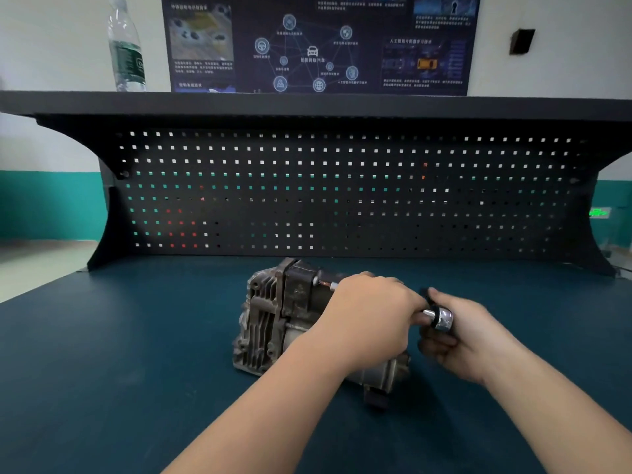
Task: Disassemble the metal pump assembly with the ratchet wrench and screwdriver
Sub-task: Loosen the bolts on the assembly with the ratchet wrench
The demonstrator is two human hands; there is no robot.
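Note:
The metal pump assembly (273, 316) lies on the dark blue bench top, finned grey housing to the left, a dark block on top. My left hand (372, 316) lies over its right part, fingers curled round the extension bar of the ratchet wrench (441, 319), whose tip reaches a bolt on the dark block. My right hand (468, 340) grips the wrench at its chrome head, just right of the left hand. Most of the wrench is hidden by both hands. No screwdriver is in view.
A black pegboard (342, 186) stands behind the bench, under a shelf with a water bottle (126, 49). The bench top (136, 354) spreads wide to the left and right of the pump.

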